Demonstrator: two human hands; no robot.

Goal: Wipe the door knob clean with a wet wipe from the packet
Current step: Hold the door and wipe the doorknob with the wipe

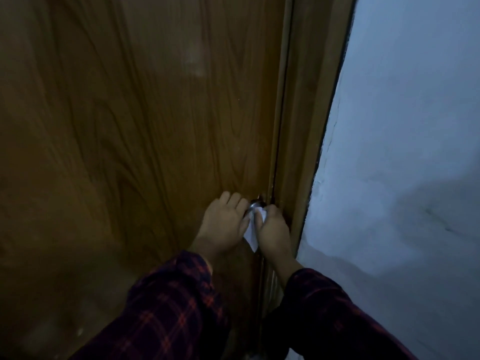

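A: Location of the door knob (255, 204)?

B: Metal, mounted on the wooden door (135, 120) close to its right edge, just beside the door frame (306, 131). Only a small part of its upper surface shows between the two hands.

A: Position of the wet wipe (251, 233)?

B: White, pressed against the knob on the near side. Its loose end hangs down between the two wrists.

A: Condition of the right hand (272, 229)?

B: Clenched on the wipe, fingers curled over the knob, thumb on the wipe's upper part. It sits against the frame side of the knob.

A: Condition of the left hand (224, 220)?

B: Placed on the knob's left side, palm toward the door, fingers (235, 198) extended upward and resting near the door face. Whether it grips the knob or the wipe cannot be told; the contact area is hidden.

A: Surroundings?

B: Both forearms wear dark plaid sleeves (171, 302). A pale wall (405, 152) lies right of the frame. Lighting is dim.
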